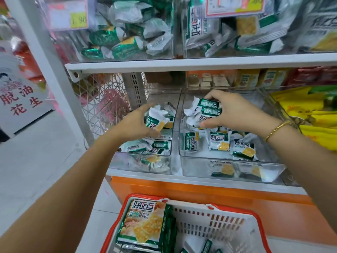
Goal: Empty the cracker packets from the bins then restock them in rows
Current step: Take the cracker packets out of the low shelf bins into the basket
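Both hands: L hand [136,123] + R hand [235,111] gripping cracker packets [207,111] in bins [228,167]

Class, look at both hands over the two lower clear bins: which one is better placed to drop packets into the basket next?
Right. The right hand already grips a bunch of cracker packets above the right bin; the left hand only closes on one packet in the left bin. The basket sits below.
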Motion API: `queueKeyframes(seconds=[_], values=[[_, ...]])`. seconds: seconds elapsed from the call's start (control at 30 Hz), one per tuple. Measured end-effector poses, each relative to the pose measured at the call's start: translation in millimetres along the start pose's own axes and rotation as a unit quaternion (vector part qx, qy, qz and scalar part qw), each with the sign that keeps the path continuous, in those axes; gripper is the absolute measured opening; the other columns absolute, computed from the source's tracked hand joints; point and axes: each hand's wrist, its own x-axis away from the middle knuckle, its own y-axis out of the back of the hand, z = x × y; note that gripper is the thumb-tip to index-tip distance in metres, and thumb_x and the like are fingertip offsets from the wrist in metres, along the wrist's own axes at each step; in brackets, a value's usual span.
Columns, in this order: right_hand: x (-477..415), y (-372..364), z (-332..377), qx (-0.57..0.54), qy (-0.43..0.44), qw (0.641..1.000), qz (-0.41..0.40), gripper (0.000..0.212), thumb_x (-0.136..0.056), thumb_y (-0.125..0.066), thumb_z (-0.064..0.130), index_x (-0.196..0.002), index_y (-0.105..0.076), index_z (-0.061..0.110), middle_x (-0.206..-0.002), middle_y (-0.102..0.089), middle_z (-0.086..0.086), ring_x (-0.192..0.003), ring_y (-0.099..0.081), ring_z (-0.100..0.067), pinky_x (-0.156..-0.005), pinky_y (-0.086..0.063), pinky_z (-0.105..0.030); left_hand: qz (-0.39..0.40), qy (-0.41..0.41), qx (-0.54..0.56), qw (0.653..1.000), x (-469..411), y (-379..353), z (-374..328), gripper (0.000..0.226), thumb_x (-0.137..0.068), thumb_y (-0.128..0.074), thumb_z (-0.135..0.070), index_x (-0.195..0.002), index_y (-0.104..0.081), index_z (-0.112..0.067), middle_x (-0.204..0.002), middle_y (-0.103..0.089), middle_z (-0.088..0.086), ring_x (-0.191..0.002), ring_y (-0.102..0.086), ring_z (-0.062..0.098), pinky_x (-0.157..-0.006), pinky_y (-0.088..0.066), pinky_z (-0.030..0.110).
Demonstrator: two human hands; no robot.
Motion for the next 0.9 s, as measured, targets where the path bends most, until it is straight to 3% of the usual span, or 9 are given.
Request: queueKeyframes(seconds=[0.07, 0.2, 0.3, 0.4, 0.47, 0.63, 0.73, 0.83, 0.9], values=[[15.1, 8.8, 8.5, -0.053, 0.008, 0.999, 0.004, 0.051, -0.067, -0.082, 0.044, -0.107, -0.053, 0.031, -0.096, -0.057, 0.023, -0.081, -0.054, 0.005, -0.059, -0.038, -0.008, -0.059, -0.022, 0.069, 0.996, 32.4, 4.2, -8.3, 0.099, -0.067, -0.085, -0.025, -0.146, -0.027, -0.037, -0.147, -0.042, 0.0, -0.128, -0.044, 0.02, -0.103, -0.032, 0.028], [55.0, 30.4, 17.1, -0.181, 0.034, 0.979, 0.09, 0.044, -0.066, -0.083, 0.037, -0.103, -0.06, 0.028, -0.096, -0.07, 0.013, -0.081, -0.064, 0.003, -0.068, -0.045, -0.014, -0.121, -0.067, 0.153, 0.978, 102.2, -3.2, -31.5, 0.095, -0.063, -0.087, -0.026, -0.136, -0.032, -0.052, -0.136, -0.05, -0.014, -0.119, -0.053, 0.009, -0.103, -0.044, 0.039], [78.9, 37.0, 10.3, -0.11, 0.039, 0.972, 0.204, 0.047, -0.065, -0.082, 0.038, -0.105, -0.058, 0.033, -0.098, -0.066, 0.019, -0.084, -0.06, 0.008, -0.071, -0.043, -0.008, -0.111, -0.072, 0.189, 0.973, 148.4, -32.0, -40.4, 0.095, -0.065, -0.086, -0.029, -0.135, -0.029, -0.059, -0.143, -0.044, -0.017, -0.129, -0.045, 0.008, -0.105, -0.042, 0.039], [97.2, 23.5, -5.4, -0.002, 0.015, 0.952, 0.306, 0.059, -0.06, -0.082, 0.049, -0.11, -0.053, 0.037, -0.11, -0.055, 0.029, -0.1, -0.053, 0.009, -0.088, -0.041, -0.01, -0.088, -0.044, 0.223, 0.97, 180.9, -77.6, -38.8, 0.094, -0.068, -0.083, -0.029, -0.137, -0.026, -0.057, -0.131, -0.038, -0.043, -0.122, -0.035, -0.02, -0.092, -0.038, 0.006], [109.6, 3.0, -19.9, 0.014, 0.004, 0.938, 0.348, 0.058, -0.061, -0.083, 0.047, -0.109, -0.053, 0.036, -0.108, -0.056, 0.026, -0.1, -0.055, -0.002, -0.083, -0.044, -0.016, -0.048, -0.008, 0.213, 0.976, 191.2, -113.1, -30.2, 0.096, -0.07, -0.083, -0.026, -0.14, -0.021, -0.052, -0.113, -0.033, -0.058, -0.105, -0.035, -0.031, -0.079, -0.035, -0.004], [143.2, -74.2, -64.2, 0.038, -0.041, 0.943, 0.328, 0.046, -0.067, -0.085, 0.034, -0.102, -0.056, 0.028, -0.098, -0.062, 0.01, -0.087, -0.058, -0.014, -0.074, -0.051, -0.033, 0.07, 0.095, 0.17, 0.978, 201.2, -201.1, 2.1, 0.106, -0.073, -0.082, -0.028, -0.15, -0.009, -0.031, -0.15, -0.03, -0.01, -0.132, -0.033, 0.007, -0.1, -0.033, 0.024], [165.4, -136.2, -87.2, 0.09, -0.078, 0.935, 0.334, 0.05, -0.069, -0.083, 0.033, -0.11, -0.055, 0.022, -0.103, -0.06, 0.003, -0.085, -0.055, -0.014, -0.066, -0.046, -0.028, 0.151, 0.144, 0.128, 0.97, 200.3, -256.5, 22.0, 0.107, -0.073, -0.082, -0.029, -0.151, -0.009, -0.022, -0.152, -0.031, 0.003, -0.133, -0.038, 0.019, -0.105, -0.038, 0.03], [186.5, -191.9, -102.4, 0.141, -0.103, 0.907, 0.384, 0.058, -0.073, -0.081, 0.034, -0.12, -0.055, 0.013, -0.119, -0.061, -0.003, -0.103, -0.058, -0.02, -0.084, -0.05, -0.031, 0.233, 0.187, 0.089, 0.95, 201.7, -302.1, 33.1, 0.097, -0.073, -0.08, -0.029, -0.144, -0.015, -0.015, -0.139, -0.044, 0.009, -0.114, -0.051, 0.022, -0.091, -0.05, 0.037], [198.5, -217.8, -106.7, 0.159, -0.104, 0.893, 0.408, 0.052, -0.076, -0.08, 0.029, -0.118, -0.056, 0.011, -0.116, -0.062, -0.006, -0.097, -0.059, -0.021, -0.079, -0.051, -0.031, 0.281, 0.207, 0.08, 0.934, 207.0, -329.0, 43.1, 0.103, -0.071, -0.079, -0.033, -0.145, -0.01, -0.01, -0.138, -0.048, 0.006, -0.108, -0.052, 0.017, -0.083, -0.05, 0.034]])
